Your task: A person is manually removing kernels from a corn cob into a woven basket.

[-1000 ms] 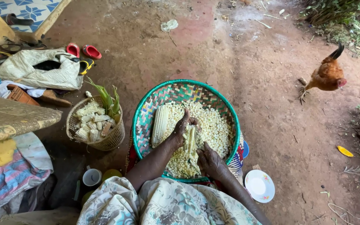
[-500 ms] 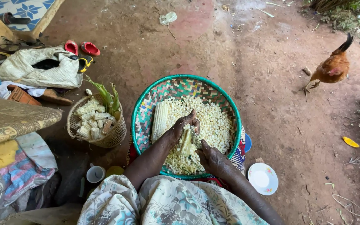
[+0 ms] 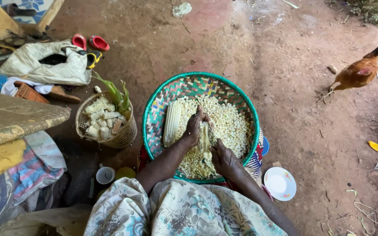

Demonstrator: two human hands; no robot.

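Two hands work one corn cob [image 3: 204,136] over the woven tray [image 3: 162,105]: our left hand [image 3: 194,126] and right hand [image 3: 224,158] are both clamped on it. Loose kernels [image 3: 230,124] already pile up; we judge much remains, with another full cob [image 3: 172,122] beside them.
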